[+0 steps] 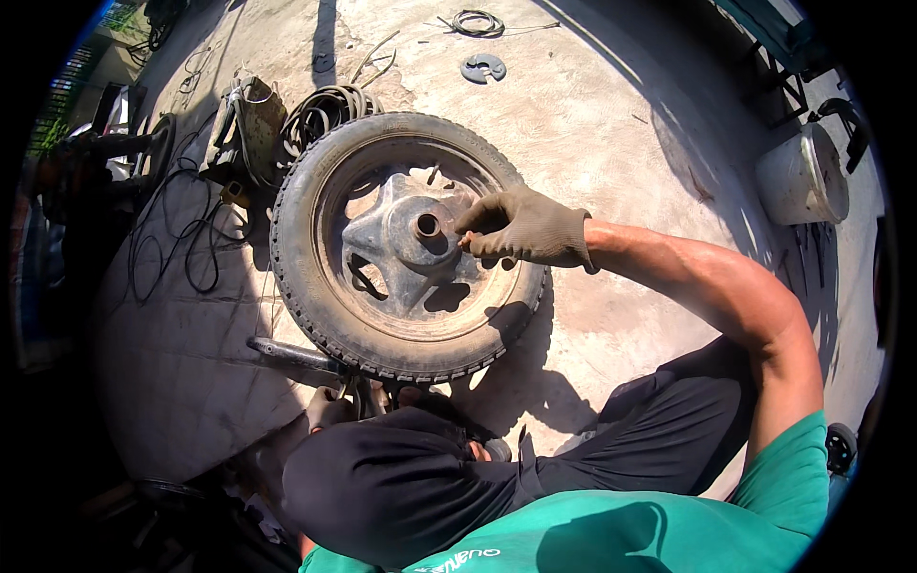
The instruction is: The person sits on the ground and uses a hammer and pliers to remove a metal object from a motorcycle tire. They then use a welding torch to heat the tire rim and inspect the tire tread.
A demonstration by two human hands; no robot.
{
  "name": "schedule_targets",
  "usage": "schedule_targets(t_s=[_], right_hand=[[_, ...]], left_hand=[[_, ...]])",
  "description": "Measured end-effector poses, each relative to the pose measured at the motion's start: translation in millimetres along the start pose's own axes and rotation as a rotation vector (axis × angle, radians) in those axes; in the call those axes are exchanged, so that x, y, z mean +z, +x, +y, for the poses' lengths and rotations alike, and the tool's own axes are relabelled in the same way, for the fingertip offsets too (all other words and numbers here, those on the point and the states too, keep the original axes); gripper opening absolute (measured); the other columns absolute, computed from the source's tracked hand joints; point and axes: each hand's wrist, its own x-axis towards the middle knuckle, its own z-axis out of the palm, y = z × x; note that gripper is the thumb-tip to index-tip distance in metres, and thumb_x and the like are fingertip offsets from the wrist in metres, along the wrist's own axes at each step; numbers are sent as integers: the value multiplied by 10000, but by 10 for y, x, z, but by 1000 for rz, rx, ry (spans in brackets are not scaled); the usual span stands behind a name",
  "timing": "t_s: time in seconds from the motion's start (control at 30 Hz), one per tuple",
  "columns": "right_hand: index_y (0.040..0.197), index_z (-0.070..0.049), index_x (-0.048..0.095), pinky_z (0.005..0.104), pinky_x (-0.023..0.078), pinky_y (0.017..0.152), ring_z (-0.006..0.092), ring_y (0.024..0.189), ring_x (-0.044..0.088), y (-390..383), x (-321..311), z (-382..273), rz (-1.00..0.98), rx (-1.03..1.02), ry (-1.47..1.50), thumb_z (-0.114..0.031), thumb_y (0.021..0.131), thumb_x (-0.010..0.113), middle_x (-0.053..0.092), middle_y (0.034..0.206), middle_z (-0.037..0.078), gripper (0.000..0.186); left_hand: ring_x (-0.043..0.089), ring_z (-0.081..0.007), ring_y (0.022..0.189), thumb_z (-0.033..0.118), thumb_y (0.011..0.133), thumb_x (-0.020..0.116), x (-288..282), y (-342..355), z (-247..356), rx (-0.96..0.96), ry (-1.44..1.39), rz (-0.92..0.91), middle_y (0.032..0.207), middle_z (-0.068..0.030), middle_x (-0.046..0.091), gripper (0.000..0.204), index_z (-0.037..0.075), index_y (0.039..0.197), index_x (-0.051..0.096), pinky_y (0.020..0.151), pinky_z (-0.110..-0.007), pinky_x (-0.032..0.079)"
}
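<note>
A worn wheel with a black tyre (315, 286) lies on its side before me, its star-shaped metal hub (406, 258) facing up. The hub has a round hole with a rusty collar (427, 225) in its middle. Over the hub's right side, my right hand (535, 229), in a brown work glove, is closed with thumb and fingers pinched just beside the collar. Something small and brownish at the fingertips is too small to name. Below the tyre's near edge, my left hand (330, 409), gloved too, is curled beside a narrow light object I cannot make out. My knee partly hides it.
A dark bar (291, 353) sticks out left of the tyre's near edge. Coiled hose (330, 113) lies against its far side. Black cables (196, 229) spread leftward. A grey slotted disc (483, 68) and a wire coil (477, 24) lie beyond. A white bucket (800, 177) stands right.
</note>
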Motion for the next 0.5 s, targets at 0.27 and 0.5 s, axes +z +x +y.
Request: schedule_targets(t_s=[0.27,0.5], right_hand=[[1184,-15,711,239,525,698,94,823,644,-37,115,-75,5,-51,164,-235,912,788,706,1018,60,357],[1218,-42,707,258,506,705,99,819,618,18,283,-298,-100,-26,269,-245,929,765,680,1085,65,358]], left_hand=[[644,-225,642,217,893,674,-464,-328,-1491,140,-615,292,887,-103,700,314,5,1124,658,666,-339,528],[575,-140,814,117,835,612,-1179,-499,-80,559,-884,401,936,-78,625,489,-39,1292,535,708,-259,462]])
